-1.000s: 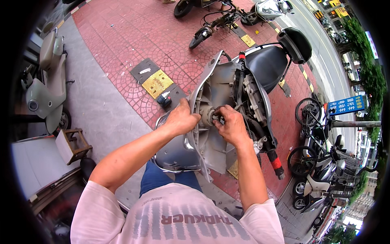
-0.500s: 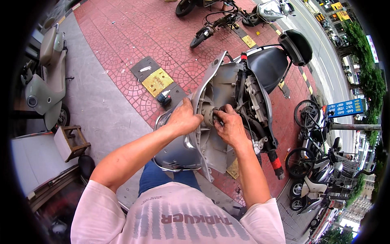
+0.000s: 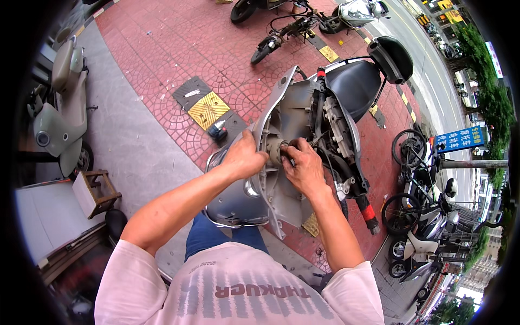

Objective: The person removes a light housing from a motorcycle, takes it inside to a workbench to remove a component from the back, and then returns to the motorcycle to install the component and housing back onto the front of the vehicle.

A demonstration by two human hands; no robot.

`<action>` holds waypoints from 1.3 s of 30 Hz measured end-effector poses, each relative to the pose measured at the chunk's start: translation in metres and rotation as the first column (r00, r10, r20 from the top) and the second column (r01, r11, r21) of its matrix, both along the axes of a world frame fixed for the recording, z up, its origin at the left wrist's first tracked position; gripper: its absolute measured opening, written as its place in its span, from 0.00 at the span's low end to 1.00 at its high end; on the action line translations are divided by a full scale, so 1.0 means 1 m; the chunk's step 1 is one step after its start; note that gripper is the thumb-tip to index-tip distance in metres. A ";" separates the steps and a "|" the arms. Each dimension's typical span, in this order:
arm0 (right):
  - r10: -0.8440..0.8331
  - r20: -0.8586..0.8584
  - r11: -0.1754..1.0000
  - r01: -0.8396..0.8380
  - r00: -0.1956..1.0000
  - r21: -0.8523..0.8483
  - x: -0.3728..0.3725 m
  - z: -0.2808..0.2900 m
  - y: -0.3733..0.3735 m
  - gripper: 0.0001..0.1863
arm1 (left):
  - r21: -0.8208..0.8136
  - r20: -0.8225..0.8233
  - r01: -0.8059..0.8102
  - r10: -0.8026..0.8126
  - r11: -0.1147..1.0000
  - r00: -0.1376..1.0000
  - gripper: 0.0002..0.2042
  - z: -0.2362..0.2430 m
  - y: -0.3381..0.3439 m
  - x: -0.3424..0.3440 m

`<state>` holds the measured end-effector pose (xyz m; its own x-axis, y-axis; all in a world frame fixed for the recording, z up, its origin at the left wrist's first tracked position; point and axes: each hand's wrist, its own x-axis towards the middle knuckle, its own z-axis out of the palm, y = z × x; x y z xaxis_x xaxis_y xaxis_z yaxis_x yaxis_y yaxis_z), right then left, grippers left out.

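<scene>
Here in the head view, the scooter's grey front panel [image 3: 235, 205] stands close in front of the person's legs, its hollow back turned up toward the camera. In the middle of that back sits a pale round fitting [image 3: 274, 150], and that's where the action is! The left hand [image 3: 244, 158] is closed over the panel's near-side edge, thumb reaching in beside the fitting. The right hand [image 3: 304, 167] works from the other side, fingers bunched together at the fitting; whether they pinch a small part, I can't tell, the fingers hide it.

So how far along? The front end looks well opened up: the handlebar [image 3: 367, 212] shows bare pipework between its red-banded ends, and loose-looking dark cables [image 3: 324, 142] run beside it. The fitting sits in the panel, so that piece of the job seems unfinished, and closing up the front appears left to do. Whether the panel is fully unfastened is impossible to say. Over on the ramp strip [image 3: 207, 110], a dark hand tool [image 3: 218, 131] lies out of both hands.
</scene>
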<state>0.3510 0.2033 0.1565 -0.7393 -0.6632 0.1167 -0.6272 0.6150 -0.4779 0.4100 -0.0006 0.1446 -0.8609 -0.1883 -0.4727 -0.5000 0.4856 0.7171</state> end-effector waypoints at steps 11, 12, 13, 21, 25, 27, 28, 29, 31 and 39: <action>-0.208 0.095 0.978 0.208 0.973 0.014 -0.005 -0.007 -0.006 0.11 | 0.003 -0.015 0.002 -0.002 1.000 1.000 0.38 0.001 0.000 0.005; -0.262 0.173 0.964 0.266 0.949 -0.002 -0.009 -0.009 -0.008 0.11 | 0.001 -0.012 0.008 -0.008 1.000 1.000 0.38 0.001 0.000 0.006; -0.297 0.254 0.942 0.326 0.920 -0.080 -0.012 -0.016 -0.009 0.13 | -0.001 -0.008 0.012 -0.012 1.000 1.000 0.39 0.003 0.001 0.007; -0.347 0.552 0.931 0.351 0.758 0.103 -0.041 -0.022 -0.006 0.20 | 0.030 0.012 0.034 -0.034 0.999 0.999 0.33 0.013 0.002 0.011; -0.334 0.539 0.941 0.301 0.773 0.151 -0.042 -0.024 -0.005 0.26 | 0.028 -0.004 0.027 -0.027 0.999 1.000 0.32 0.012 0.003 0.012; -0.355 0.588 0.930 0.337 0.726 0.146 -0.041 -0.025 -0.004 0.27 | 0.029 -0.014 0.022 -0.021 0.999 1.000 0.31 0.011 0.003 0.012; -0.363 0.638 0.919 0.373 0.679 0.126 -0.041 -0.026 -0.004 0.27 | 0.022 -0.033 0.015 -0.014 1.000 0.999 0.31 0.008 0.004 0.012; -0.367 0.686 0.906 0.410 0.629 0.109 -0.041 -0.028 -0.004 0.26 | 0.015 -0.053 0.008 -0.008 1.000 0.999 0.31 0.004 0.006 0.014; -0.414 0.581 0.900 0.410 0.701 0.147 -0.040 -0.027 -0.006 0.25 | 0.005 -0.069 0.000 0.001 1.000 0.998 0.30 0.001 0.008 0.015; -0.498 0.635 0.816 0.567 0.591 0.113 -0.056 -0.067 0.006 0.16 | -0.021 -0.093 0.024 -0.026 0.999 0.995 0.31 0.002 0.013 0.013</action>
<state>0.2950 0.2093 0.0891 -0.8794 -0.1389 -0.4554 0.2527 0.6744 -0.6938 0.4226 0.0128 0.1466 -0.9056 -0.1742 -0.3867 -0.4188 0.5116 0.7502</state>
